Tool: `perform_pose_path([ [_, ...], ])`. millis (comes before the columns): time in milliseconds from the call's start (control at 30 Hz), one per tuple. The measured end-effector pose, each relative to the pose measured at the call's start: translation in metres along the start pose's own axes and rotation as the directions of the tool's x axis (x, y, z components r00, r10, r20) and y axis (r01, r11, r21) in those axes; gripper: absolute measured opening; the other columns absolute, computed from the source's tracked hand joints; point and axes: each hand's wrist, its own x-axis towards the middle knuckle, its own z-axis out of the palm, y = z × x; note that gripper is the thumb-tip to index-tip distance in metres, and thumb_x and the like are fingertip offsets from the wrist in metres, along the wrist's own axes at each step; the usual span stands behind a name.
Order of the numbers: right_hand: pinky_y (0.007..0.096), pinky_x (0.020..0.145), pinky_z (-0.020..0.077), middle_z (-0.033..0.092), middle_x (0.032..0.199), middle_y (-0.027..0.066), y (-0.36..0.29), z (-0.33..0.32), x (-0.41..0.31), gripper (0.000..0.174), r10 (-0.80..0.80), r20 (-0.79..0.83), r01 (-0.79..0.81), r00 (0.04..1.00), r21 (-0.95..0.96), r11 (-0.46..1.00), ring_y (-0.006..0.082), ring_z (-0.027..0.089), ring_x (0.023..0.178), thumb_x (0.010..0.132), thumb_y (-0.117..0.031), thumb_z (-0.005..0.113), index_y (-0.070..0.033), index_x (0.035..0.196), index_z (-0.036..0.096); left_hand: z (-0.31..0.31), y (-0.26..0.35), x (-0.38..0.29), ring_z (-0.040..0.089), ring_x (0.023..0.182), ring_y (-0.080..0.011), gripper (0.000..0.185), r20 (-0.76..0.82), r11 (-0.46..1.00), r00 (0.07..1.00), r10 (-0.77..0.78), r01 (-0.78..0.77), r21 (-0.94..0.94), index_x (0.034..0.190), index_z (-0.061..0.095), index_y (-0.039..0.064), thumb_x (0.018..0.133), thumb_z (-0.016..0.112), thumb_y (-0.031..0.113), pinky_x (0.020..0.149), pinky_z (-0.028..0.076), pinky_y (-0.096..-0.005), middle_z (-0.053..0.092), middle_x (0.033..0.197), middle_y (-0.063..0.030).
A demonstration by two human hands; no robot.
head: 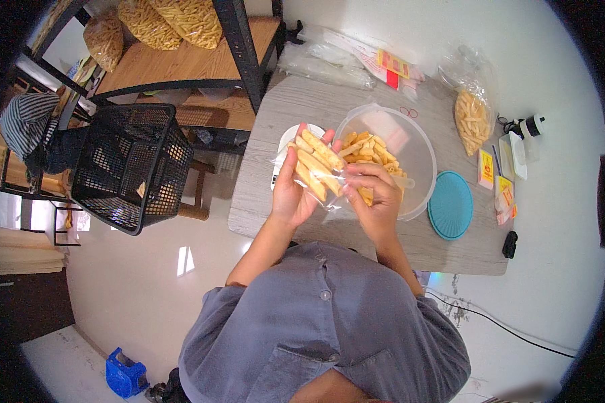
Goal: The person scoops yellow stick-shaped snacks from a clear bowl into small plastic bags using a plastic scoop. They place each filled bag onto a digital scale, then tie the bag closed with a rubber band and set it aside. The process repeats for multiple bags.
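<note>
A small clear plastic bag of yellow stick snacks (314, 163) lies across my left hand (293, 194), whose fingers curl around it from beneath. My right hand (378, 196) pinches the bag's right end between thumb and fingers. Behind that hand is a round translucent tub (426, 151) holding more of the stick snacks (368, 146) and a white packet. A white round-topped device, probably a kitchen scale (288, 135), is partly hidden under my left hand. Right of the tub lies a ribbed turquoise lid (450, 205).
Plastic bags (327, 65) lie along the table's back edge. An open bag of snacks (473, 123) leans near the wall, beside small boxes (485, 169) and a stapler-like black item (509, 245). A black plastic crate (131, 169) and shelves with filled bags (186, 22) stand left.
</note>
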Motion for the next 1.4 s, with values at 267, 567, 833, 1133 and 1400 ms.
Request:
perform_pose_path([
  [267, 0.0281, 0.072, 0.0475, 0.062, 0.086, 0.0077, -0.003, 0.006, -0.001, 0.019, -0.043, -0.133, 0.032, 0.990, -0.084, 0.996, 0.0190, 0.061, 0.082, 0.060, -0.003, 0.077, -0.003, 0.073, 0.062, -0.005, -0.006, -0.001, 0.030, 0.127, -0.0303, 0.051, 0.011, 1.000, 1.000, -0.022, 0.022, -0.006, 0.139, 0.020, 0.021, 0.094, 0.030, 0.042, 0.104, 0.028, -0.0448, 0.031, 0.138, -0.0155],
  [567, 0.0271, 0.072, 0.0464, 0.060, 0.083, 0.0081, -0.002, 0.009, 0.001, 0.021, -0.095, -0.056, 0.091, 0.994, -0.076, 0.993, 0.0185, 0.059, 0.081, 0.059, 0.001, 0.076, -0.003, 0.074, 0.062, -0.017, -0.015, -0.008, 0.038, 0.122, -0.0269, 0.054, 0.092, 0.998, 0.994, -0.064, 0.066, -0.019, 0.135, 0.026, 0.012, 0.092, 0.035, 0.044, 0.100, 0.035, -0.0438, 0.042, 0.128, -0.0125],
  [833, 0.0341, 0.069, 0.0453, 0.059, 0.080, 0.0087, 0.015, -0.063, 0.050, 0.013, 0.250, 0.061, -0.204, 0.966, -0.406, 0.891, 0.0229, 0.059, 0.078, 0.065, -0.008, 0.068, -0.008, 0.077, 0.066, -0.030, 0.007, -0.003, 0.046, 0.113, -0.0241, 0.058, -0.099, 0.997, 0.993, 0.062, -0.066, -0.040, 0.120, 0.042, 0.007, 0.085, 0.044, 0.054, 0.098, 0.039, -0.0408, 0.050, 0.115, -0.0103],
  [1133, 0.0393, 0.071, 0.0491, 0.062, 0.081, 0.0132, 0.083, -0.047, 0.070, 0.012, 0.196, 0.691, 0.425, 0.696, -0.617, 0.663, 0.0285, 0.061, 0.079, 0.068, -0.012, 0.060, -0.006, 0.077, 0.066, -0.036, 0.008, -0.002, 0.048, 0.109, -0.0257, 0.062, -0.068, 0.988, 0.997, 0.022, -0.032, -0.152, 0.117, 0.043, 0.002, 0.082, 0.052, 0.052, 0.097, 0.041, -0.0369, 0.049, 0.112, -0.0130],
  [1400, 0.0409, 0.060, 0.0506, 0.063, 0.071, 0.0157, 0.114, -0.008, 0.082, 0.012, 0.142, 0.819, 0.650, 0.556, -0.534, 0.541, 0.0302, 0.064, 0.067, 0.066, -0.014, 0.061, -0.004, 0.072, 0.066, -0.037, 0.015, -0.006, 0.049, 0.108, -0.0260, 0.062, -0.102, 0.984, 0.995, -0.003, -0.015, -0.176, 0.116, 0.043, 0.000, 0.086, 0.044, 0.054, 0.096, 0.041, -0.0402, 0.050, 0.111, -0.0142],
])
